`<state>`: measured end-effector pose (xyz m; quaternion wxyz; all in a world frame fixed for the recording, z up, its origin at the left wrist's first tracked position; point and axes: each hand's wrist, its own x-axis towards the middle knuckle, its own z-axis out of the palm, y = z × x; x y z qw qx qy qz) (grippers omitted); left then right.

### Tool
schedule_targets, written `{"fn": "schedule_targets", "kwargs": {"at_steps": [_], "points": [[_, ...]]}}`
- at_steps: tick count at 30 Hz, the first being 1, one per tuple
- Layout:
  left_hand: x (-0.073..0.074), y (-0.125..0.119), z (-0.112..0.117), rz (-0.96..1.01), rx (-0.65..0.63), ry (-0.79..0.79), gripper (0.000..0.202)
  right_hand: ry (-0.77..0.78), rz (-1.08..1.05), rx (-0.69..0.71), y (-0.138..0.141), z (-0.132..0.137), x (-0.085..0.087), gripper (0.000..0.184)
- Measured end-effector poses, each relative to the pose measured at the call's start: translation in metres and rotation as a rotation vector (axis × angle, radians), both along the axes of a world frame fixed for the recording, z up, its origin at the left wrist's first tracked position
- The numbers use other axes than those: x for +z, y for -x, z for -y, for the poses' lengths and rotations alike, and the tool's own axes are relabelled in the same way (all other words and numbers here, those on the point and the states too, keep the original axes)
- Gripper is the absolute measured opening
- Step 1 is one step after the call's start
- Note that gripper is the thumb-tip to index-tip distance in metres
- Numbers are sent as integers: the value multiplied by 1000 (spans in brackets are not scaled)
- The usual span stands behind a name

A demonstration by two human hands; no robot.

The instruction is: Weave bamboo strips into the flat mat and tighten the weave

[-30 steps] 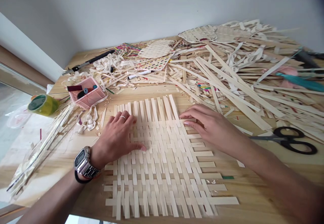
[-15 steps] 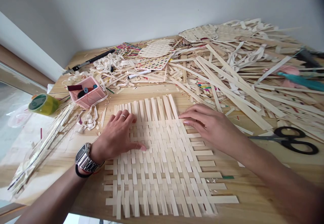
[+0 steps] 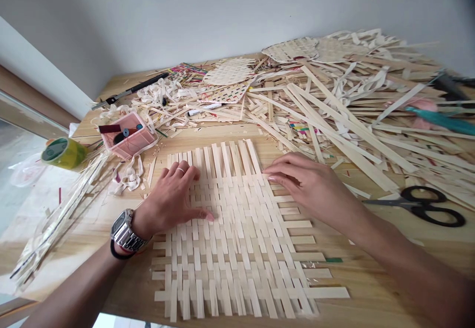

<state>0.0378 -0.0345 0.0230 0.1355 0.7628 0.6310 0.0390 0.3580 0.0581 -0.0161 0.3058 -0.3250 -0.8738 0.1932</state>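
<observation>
The mat (image 3: 230, 249) is seen flat on the table (image 3: 371, 273), unmoved since a second ago. The left hand (image 3: 172, 199) is still spread open and pressed on the mat's upper left part. The right hand (image 3: 311, 184) is kept almost where it was, fingertips at the upper right edge; whether a strip is pinched cannot be told.

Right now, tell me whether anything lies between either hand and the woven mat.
Nothing visible does. The left hand lies flat on the woven mat; the right hand rests fingertips on its right edge.
</observation>
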Motion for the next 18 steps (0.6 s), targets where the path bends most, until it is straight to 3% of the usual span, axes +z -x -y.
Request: {"fn": "schedule_targets", "kwargs": {"at_steps": [10,18], "points": [[0,-4,4,30,40,-23,80,25,91,-8,-1,1,2,12],[1,-7,7,20,57,-23,77,7,151,-22,-1,3,-1,19]]}}
